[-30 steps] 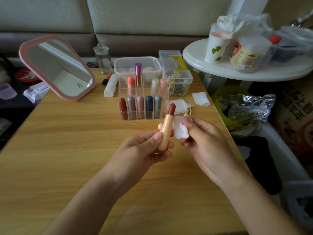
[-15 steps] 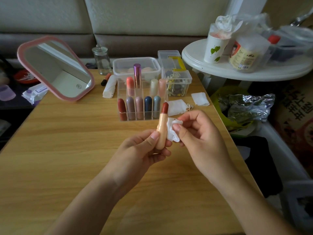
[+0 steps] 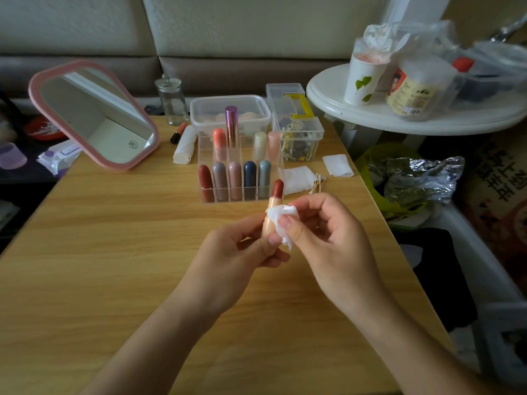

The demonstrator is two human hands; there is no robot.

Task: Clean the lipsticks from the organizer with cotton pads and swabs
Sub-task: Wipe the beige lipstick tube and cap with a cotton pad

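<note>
My left hand [image 3: 239, 249] grips an uncapped lipstick [image 3: 274, 203] upright above the table, its peach tube topped by a dark red bullet. My right hand [image 3: 328, 240] pinches a crumpled white cotton pad [image 3: 282, 220] with a small red smear and presses it against the tube's side. Just behind stands a clear acrylic organizer [image 3: 239, 166] with several capped lipsticks in two rows. To the organizer's right lie fresh cotton pads [image 3: 299, 178] and a few cotton swabs [image 3: 318, 183].
A pink-framed mirror [image 3: 94, 115] leans at the back left of the wooden table [image 3: 114, 252]. Behind the organizer are a lidded plastic box [image 3: 228, 109], a glass jar [image 3: 171, 98] and a clear clip box [image 3: 296, 129]. A white round side table [image 3: 413, 115] stands at the right.
My right hand has brought the cotton pad from beside the lipstick onto the tube and slid it downward. Both hands have shifted slightly toward me.
</note>
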